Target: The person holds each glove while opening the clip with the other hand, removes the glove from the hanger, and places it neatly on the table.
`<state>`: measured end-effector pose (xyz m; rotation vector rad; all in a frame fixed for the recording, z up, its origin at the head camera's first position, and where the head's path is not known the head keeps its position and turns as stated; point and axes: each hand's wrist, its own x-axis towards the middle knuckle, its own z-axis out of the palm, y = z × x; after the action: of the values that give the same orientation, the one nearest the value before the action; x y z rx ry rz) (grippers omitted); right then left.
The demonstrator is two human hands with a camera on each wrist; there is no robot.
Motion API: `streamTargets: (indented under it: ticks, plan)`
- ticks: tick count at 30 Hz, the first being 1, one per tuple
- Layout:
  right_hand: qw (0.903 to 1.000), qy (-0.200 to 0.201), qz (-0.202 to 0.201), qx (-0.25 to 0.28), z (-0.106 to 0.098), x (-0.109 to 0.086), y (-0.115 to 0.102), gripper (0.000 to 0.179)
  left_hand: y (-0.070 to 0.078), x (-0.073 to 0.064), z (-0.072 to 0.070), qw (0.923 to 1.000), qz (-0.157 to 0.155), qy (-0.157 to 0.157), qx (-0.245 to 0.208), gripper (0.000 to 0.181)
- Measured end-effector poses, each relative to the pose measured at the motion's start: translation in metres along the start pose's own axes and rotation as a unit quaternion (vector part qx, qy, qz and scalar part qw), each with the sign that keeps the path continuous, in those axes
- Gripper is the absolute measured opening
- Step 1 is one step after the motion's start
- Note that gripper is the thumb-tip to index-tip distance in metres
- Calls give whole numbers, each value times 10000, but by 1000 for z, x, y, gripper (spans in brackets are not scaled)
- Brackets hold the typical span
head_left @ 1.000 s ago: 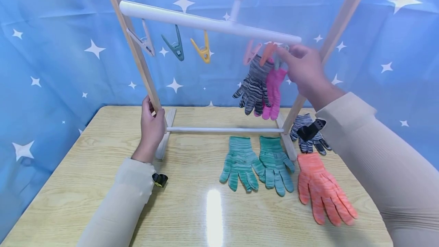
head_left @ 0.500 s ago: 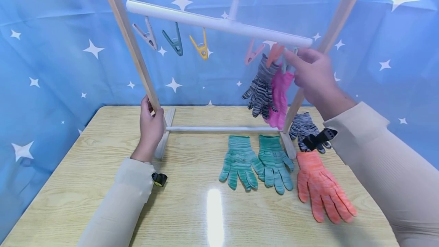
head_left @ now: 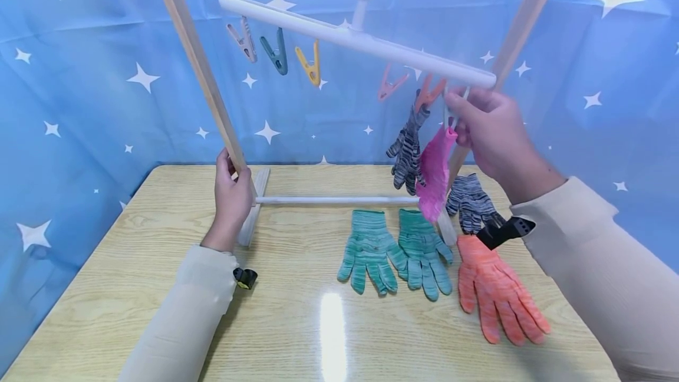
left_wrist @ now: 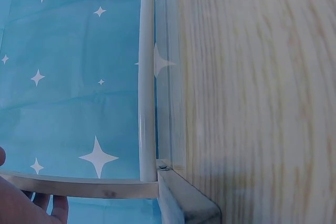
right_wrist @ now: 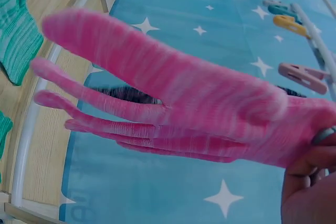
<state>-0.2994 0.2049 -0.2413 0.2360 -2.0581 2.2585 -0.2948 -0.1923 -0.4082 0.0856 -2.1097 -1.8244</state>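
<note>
At the lower left post (head_left: 209, 84) of a wooden rack, my left hand (head_left: 233, 193) grips the wood; its fingers also show round the post in the left wrist view. My right hand (head_left: 493, 128) pinches a pale clothespin (head_left: 447, 108) near the right end of a white hanger (head_left: 339, 34). From that clothespin hangs a pink glove (right_wrist: 194, 87), its cuff beside my fingers in the right wrist view. To its left, a grey-black striped glove (head_left: 408, 149) dangles from an orange clothespin (head_left: 428, 93). The hanger slopes down to the right.
Pink (head_left: 391, 82), yellow (head_left: 310, 65), dark green (head_left: 277, 53) and greyish (head_left: 244, 41) clothespins hang on the hanger. Two green gloves (head_left: 368, 249), an orange glove (head_left: 498, 287) and another grey-black glove (head_left: 472, 202) lie on the wooden table (head_left: 286, 311). A blue starry cloth (head_left: 79, 105) stands behind.
My right hand has moved right and down, tilting the hanger further. Its right end is lower, its left end higher. The pink glove hangs lower and has turned. My left hand stays put.
</note>
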Motion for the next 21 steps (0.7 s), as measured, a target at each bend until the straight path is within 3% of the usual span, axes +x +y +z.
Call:
streamTargets:
  ticks: [13, 21]
  plan:
    - [9989, -401, -204, -115, 0, -13, 3, 27, 1, 0, 0, 10000, -30, -55, -60, 61]
    - [9956, 27, -663, -658, 1, -23, 1, 28, 20, -8, 1, 9997, -213, -90, -93, 62]
